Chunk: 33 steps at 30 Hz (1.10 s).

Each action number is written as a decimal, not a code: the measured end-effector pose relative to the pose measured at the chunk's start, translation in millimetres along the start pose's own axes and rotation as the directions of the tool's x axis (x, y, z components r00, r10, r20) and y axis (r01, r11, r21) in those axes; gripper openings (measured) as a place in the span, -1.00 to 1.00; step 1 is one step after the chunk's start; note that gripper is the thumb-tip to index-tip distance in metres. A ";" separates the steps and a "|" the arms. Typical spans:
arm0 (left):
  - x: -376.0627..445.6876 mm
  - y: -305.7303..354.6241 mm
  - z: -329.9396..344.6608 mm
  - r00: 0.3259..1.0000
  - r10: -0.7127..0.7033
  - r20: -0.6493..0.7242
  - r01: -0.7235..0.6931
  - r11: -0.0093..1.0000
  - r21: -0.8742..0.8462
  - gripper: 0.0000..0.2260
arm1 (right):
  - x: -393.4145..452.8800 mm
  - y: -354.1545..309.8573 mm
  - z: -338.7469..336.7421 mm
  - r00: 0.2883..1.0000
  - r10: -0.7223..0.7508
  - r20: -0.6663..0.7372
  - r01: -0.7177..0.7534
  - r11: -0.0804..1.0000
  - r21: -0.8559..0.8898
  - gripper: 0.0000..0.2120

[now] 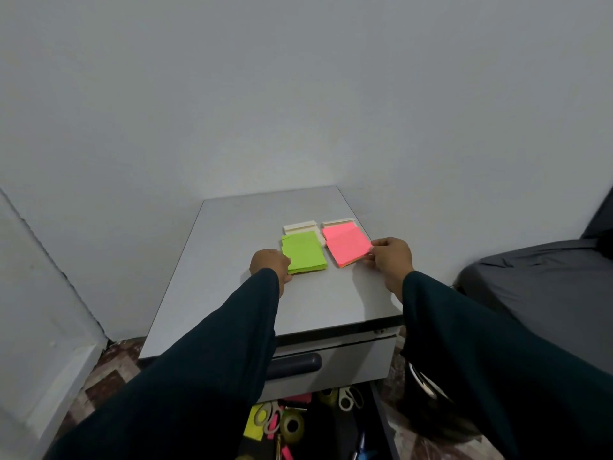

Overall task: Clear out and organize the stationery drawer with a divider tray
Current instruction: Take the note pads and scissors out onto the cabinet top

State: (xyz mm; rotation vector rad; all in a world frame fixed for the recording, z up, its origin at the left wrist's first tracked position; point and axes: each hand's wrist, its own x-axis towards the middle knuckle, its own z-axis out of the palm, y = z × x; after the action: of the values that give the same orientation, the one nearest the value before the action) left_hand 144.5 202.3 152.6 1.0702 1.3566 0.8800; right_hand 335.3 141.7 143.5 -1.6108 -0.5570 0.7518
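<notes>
On top of a grey drawer cabinet (pixel 232 287) lie a green sticky-note pad (pixel 303 251) and, to its right, a pink sticky-note pad (pixel 346 244). My left hand (pixel 270 264) grips the green pad's left edge. My right hand (pixel 391 257) pinches the pink pad's right corner. Behind each pad peeks a white holder (pixel 299 227), the second white holder (pixel 336 223) partly covered by the pink pad. Below, an open drawer (pixel 381 423) holds scissors (pixel 270 416), a tape roll (pixel 292 425), pens and yellow notes.
A closed upper drawer with a dark handle (pixel 295 363) faces me. White walls stand behind and to the left. A dark grey covered seat (pixel 537 280) sits to the right. Patterned floor (pixel 109 363) shows at lower left.
</notes>
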 end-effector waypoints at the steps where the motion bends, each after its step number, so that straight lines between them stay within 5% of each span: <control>1: -0.9 0.1 -1.3 1.000 0.007 0.008 -0.007 1.000 0.014 -0.68 | -1.6 -0.9 -0.2 1.000 0.009 0.013 -0.009 1.000 0.002 -0.86; 5: -11.6 3.1 -6.3 1.000 0.014 0.025 -0.014 1.000 0.012 -0.84 | -12.2 -5.7 -0.7 0.998 0.017 0.067 -0.018 1.000 0.008 -0.82; 24: -132.2 -29.2 -60.1 0.957 0.114 0.266 -0.161 0.973 0.163 -0.93 | -141.1 -5.0 -26.5 0.952 -0.069 0.300 0.073 0.997 -0.002 -0.87; 33: -165.5 -84.5 -93.9 0.962 0.093 0.257 -0.160 0.954 0.253 -0.93 | -185.2 40.6 -31.6 0.920 -0.018 0.392 0.049 0.996 -0.069 -0.87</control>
State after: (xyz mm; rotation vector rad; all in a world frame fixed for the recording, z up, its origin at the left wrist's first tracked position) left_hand 33.6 27.3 131.7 1.4429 1.2339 0.6395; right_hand 231.3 -19.9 136.2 -1.5220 -0.9093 1.0479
